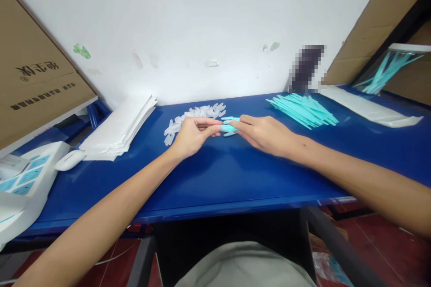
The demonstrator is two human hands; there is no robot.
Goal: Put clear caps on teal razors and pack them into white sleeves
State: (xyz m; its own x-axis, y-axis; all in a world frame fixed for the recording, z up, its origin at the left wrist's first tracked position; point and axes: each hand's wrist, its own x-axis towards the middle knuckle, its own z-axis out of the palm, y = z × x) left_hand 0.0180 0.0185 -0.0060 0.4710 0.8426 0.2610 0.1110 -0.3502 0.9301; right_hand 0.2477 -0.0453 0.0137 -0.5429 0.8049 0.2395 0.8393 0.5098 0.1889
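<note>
My left hand [197,133] is closed, thumb and fingertips pinched at the left end of a slim turquoise stick [229,128]. From the other side, my right hand [264,133] grips the same stick with bunched fingers. Whether a small cap sits inside the left fingertips is hidden. More turquoise sticks [230,119] lie under and beside the fingertips, partly covered. Behind my left hand spreads a loose pile of small translucent white caps [202,111]. Further right, beyond my right hand, lies a heap of long turquoise sticks [305,110].
White paper sheets or sleeves [117,128] are stacked at left, near a white device with blue keys [28,175]. A flat white packet [370,106] and a clear container of turquoise sticks [387,69] stand right. Cardboard boxes [40,63] flank the blue table [235,179]; a white wall [208,22] rises behind.
</note>
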